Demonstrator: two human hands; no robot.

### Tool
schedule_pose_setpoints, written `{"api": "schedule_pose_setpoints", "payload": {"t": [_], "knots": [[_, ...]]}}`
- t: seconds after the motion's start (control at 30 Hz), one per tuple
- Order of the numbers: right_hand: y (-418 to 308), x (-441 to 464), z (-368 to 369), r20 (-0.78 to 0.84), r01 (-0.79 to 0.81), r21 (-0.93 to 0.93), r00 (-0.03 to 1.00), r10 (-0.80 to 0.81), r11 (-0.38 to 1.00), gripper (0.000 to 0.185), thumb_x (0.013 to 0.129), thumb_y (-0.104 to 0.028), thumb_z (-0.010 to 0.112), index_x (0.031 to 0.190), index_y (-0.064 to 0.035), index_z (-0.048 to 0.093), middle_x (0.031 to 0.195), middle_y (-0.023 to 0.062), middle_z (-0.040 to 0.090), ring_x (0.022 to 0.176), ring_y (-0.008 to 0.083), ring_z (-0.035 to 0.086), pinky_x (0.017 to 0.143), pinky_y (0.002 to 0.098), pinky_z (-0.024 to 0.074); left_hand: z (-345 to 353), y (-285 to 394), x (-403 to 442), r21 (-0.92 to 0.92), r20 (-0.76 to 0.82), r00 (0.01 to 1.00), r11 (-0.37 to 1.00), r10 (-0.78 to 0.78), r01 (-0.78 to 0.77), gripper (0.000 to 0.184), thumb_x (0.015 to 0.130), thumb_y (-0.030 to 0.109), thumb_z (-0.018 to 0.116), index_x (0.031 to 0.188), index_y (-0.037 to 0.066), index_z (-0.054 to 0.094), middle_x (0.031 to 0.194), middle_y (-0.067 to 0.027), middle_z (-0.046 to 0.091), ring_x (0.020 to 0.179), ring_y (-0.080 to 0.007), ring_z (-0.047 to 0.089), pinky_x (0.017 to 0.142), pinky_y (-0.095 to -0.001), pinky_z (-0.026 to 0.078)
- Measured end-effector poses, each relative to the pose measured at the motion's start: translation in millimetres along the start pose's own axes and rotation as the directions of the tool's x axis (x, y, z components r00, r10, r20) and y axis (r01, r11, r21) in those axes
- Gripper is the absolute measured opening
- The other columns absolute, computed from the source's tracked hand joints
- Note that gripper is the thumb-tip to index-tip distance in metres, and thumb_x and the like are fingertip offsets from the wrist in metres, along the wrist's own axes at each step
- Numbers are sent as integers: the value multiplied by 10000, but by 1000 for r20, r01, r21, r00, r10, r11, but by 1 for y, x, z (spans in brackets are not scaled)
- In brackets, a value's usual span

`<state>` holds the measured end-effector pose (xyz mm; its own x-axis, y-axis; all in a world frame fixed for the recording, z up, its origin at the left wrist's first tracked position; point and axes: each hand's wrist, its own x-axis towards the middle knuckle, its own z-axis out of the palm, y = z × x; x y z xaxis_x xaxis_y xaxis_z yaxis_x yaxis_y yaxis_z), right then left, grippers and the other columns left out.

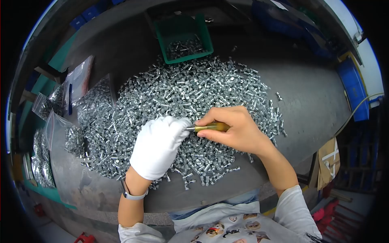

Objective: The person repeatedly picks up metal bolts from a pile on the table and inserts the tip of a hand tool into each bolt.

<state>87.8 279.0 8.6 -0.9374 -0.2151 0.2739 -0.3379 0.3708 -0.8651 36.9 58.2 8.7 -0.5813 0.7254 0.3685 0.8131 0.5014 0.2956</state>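
L hand (pixel 159 146), white-gloved, curled at end of screwdriver (pixel 216 127) shaft, tip hidden. R hand (pixel 240 129), bare, grips its amber handle. Both over big pile of metal pcs (pixel 202 89) on dark surface (pixel 316 95). Green bin (pixel 189 60) w/ more pcs at pile's far edge; plastic bags (pixel 74 141) to L, blue bin (pixel 353 87) far R.

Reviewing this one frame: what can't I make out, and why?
All in the head view:
- Tip of the amber-handled tool: hidden by the left hand in its white glove.
- Anything inside that hand: hidden by its curled fingers.
- Fine detail of the metal pieces: too small.
- Count in the green bin: too small and dim.
- Red object: cut off by the bottom edge.
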Motion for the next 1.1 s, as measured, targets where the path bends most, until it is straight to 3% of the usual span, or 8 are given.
{"api": "schedule_pose_setpoints", "payload": {"t": [0.07, 0.17, 0.27, 0.33, 0.53, 0.77, 0.87, 1.1], "knots": [[-1, -2, -5, 48, -39, -46, 998, 41, 998, 170, 838, -119, 773, 956, -19, 701, 859, 97, 742, 756, 187, 730, 657, 272, 547, -3, 4, -1, 113, 84, 996, 993, 19, -28, 132, 897, 186, 659, 1016, 142, 621, 810, -41, 589, 761, -238, 598, 689, -375, 470], [2, -2, -14, -37, 32, -75, 999, -35, 997, 177, 873, -162, 747, 970, -33, 677, 830, 107, 738, 747, 202, 733, 646, 294, 549, -7, -20, -5, 65, -71, 997, 997, -31, 36, 118, 877, 94, 634, 991, 116, 619, 821, -76, 615, 748, -265, 615, 689, -383, 485], [-3, 0, -24, -200, -221, 186, 945, 257, 957, 146, 905, -127, 716, 992, -18, 672, 866, 77, 734, 754, 107, 699, 602, 234, 521, -22, -25, -4, -79, -189, 957, 975, -220, 209, 116, 896, 41, 605, 1004, 74, 629, 901, -116, 660, 820, -322, 644, 749, -405, 515], [2, 2, -25, -243, -215, 295, 926, 290, 931, 157, 926, -118, 693, 1028, -9, 641, 880, 61, 716, 779, 68, 670, 569, 199, 483, -33, -19, -7, -151, -71, 963, 957, -260, 247, 128, 890, 120, 661, 1005, 73, 633, 925, -119, 646, 842, -334, 640, 761, -423, 512], [7, 2, -20, -225, -229, 378, 917, 329, 897, 188, 935, -147, 683, 1055, -16, 621, 935, 58, 705, 836, 82, 670, 576, 195, 477, -27, 0, -9, 73, 231, 933, 961, -275, 266, 286, 839, 288, 740, 996, 76, 629, 899, -135, 609, 830, -344, 633, 764, -439, 507], [5, 2, -12, -168, -266, 356, 925, 341, 896, 199, 936, -167, 687, 1055, -16, 635, 937, 57, 706, 843, 84, 672, 573, 209, 498, -18, 7, -4, 122, 166, 971, 980, -174, 155, 265, 887, 284, 681, 1029, 73, 605, 858, -129, 623, 790, -322, 650, 692, -427, 519], [5, 2, -10, -165, -271, 361, 923, 347, 892, 209, 930, -177, 695, 1051, -16, 641, 922, 55, 709, 831, 83, 674, 581, 209, 508, -16, 7, -4, 129, 287, 928, 970, -237, 208, 328, 852, 248, 725, 1131, 116, 615, 762, -131, 654, 722, -327, 662, 664, -431, 524], [9, 2, -3, -143, -293, 335, 923, 356, 895, 202, 923, -176, 706, 1038, -20, 648, 899, 56, 718, 789, 77, 670, 607, 216, 515, 1, 9, -7, 166, 178, 950, 960, -255, 226, 142, 894, 221, 675, 924, 109, 592, 632, -114, 624, 615, -311, 656, 589, -426, 512]]}}
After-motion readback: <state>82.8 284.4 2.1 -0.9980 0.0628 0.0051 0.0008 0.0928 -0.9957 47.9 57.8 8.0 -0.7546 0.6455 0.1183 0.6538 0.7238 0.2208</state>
